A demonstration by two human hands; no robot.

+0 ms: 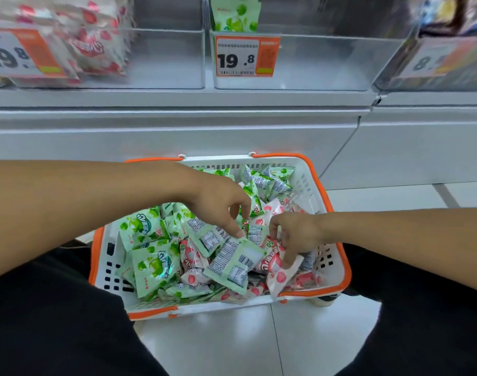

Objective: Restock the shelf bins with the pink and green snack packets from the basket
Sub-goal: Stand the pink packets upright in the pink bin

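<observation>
Black-clad knees [55, 321] over white tile floor [232, 343]; basket [337, 270] against shelf base [177, 137].

The orange-and-white price tag [247, 56] on the middle clear plastic shelf bin [313, 63] reads "19.8". The blurred tag [23, 52] on the left bin reads "19.8". Packets [161, 229] in the basket show "50".

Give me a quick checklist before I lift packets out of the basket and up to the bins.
1. Right hand grips a pink packet: ok.
2. Left hand has a packet secured: cannot tell, fingertips only meet a green packet.
3. Pink bin has room: ok, right part bare.
4. Green bin has room: ok, few packets inside.
5. Basket sits steady on the floor: ok.
</observation>
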